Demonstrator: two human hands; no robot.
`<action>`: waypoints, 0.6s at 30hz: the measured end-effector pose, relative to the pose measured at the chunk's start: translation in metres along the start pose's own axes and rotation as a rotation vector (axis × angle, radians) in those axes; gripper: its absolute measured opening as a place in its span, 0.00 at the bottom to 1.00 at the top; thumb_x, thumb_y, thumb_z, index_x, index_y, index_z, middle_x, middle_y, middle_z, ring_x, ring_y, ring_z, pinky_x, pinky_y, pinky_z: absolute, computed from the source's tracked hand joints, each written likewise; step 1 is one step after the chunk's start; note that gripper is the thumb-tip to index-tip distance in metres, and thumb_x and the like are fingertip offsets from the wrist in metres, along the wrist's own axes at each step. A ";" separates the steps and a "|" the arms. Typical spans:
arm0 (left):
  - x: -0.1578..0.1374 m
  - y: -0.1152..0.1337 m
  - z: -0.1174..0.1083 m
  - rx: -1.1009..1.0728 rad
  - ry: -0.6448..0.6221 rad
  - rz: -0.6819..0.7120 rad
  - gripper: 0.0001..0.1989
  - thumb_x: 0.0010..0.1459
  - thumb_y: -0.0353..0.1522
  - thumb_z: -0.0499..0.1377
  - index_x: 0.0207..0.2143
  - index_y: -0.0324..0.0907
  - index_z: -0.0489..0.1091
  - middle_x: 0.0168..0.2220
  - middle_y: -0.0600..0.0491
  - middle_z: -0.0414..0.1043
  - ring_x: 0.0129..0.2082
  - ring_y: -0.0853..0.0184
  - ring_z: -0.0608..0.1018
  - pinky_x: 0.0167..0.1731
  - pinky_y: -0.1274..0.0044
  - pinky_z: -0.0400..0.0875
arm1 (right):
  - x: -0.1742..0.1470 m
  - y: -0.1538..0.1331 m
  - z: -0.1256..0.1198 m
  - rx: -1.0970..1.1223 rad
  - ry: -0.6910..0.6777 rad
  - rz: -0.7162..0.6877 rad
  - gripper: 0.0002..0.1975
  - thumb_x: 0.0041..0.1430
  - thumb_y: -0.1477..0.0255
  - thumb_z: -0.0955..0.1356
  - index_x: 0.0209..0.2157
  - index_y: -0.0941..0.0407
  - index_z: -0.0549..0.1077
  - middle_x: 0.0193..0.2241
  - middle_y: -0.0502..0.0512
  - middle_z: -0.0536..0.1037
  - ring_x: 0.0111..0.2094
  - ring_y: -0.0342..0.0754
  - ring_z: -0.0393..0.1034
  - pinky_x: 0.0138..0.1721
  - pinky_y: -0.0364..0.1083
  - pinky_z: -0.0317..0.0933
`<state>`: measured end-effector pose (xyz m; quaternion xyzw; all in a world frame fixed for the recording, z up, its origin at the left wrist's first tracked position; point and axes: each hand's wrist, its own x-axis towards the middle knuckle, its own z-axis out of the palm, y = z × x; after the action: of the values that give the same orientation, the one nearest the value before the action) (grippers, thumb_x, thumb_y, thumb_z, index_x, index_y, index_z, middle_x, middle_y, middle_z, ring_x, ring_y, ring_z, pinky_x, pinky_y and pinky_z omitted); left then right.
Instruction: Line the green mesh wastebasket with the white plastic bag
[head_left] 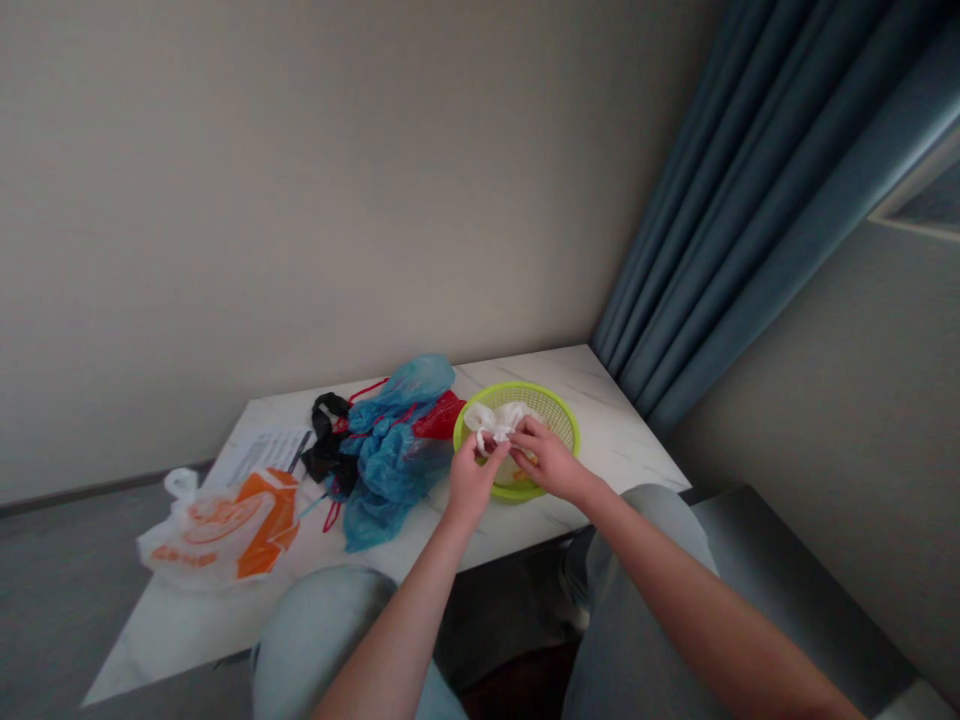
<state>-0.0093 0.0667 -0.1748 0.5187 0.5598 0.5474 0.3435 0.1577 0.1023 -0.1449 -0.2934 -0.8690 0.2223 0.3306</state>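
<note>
Both hands are over a lime-green plastic basket (571, 425) with a mesh wall. Between them is a white plastic bag (512, 415), bunched up, with a loop of it standing up at the left. My left hand (474, 475) pinches the bag's gathered part from the left. On the right side, my right hand (544, 458) has its fingers closed on the same gathered part. Something yellow-orange shows low in the basket, partly hidden by my right hand. The bag's underside is hidden.
Left of the basket lies a heap of blue plastic bags (397, 460) with red ties, a red bag (439, 416) and a black bag (328, 450). Farther left are a printed sheet (259, 455) and a white-and-orange bag (225, 525) on the marble-patterned table (622, 440). A blue curtain (712, 220) hangs at right.
</note>
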 end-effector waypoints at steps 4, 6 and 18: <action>0.002 0.001 0.000 -0.043 0.026 0.004 0.16 0.54 0.45 0.64 0.34 0.42 0.70 0.31 0.52 0.72 0.31 0.64 0.74 0.35 0.74 0.68 | -0.002 -0.010 -0.002 -0.169 -0.042 -0.022 0.07 0.65 0.74 0.63 0.37 0.56 0.73 0.35 0.55 0.68 0.37 0.49 0.61 0.40 0.48 0.58; 0.003 0.002 -0.001 -0.070 0.003 0.021 0.15 0.55 0.44 0.64 0.37 0.42 0.71 0.34 0.50 0.73 0.35 0.63 0.76 0.39 0.73 0.69 | -0.003 -0.013 -0.001 -0.172 -0.037 0.002 0.06 0.64 0.75 0.64 0.39 0.56 0.73 0.36 0.57 0.69 0.39 0.51 0.61 0.41 0.49 0.58; -0.008 0.019 -0.001 0.165 0.064 0.244 0.07 0.58 0.37 0.61 0.37 0.44 0.72 0.36 0.50 0.75 0.38 0.62 0.77 0.45 0.72 0.70 | -0.008 -0.018 -0.008 0.361 0.016 0.026 0.14 0.65 0.69 0.64 0.49 0.54 0.75 0.45 0.58 0.77 0.46 0.52 0.70 0.51 0.52 0.61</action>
<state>-0.0046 0.0562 -0.1581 0.5917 0.5462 0.5534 0.2128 0.1610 0.0854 -0.1323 -0.2422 -0.8085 0.3766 0.3818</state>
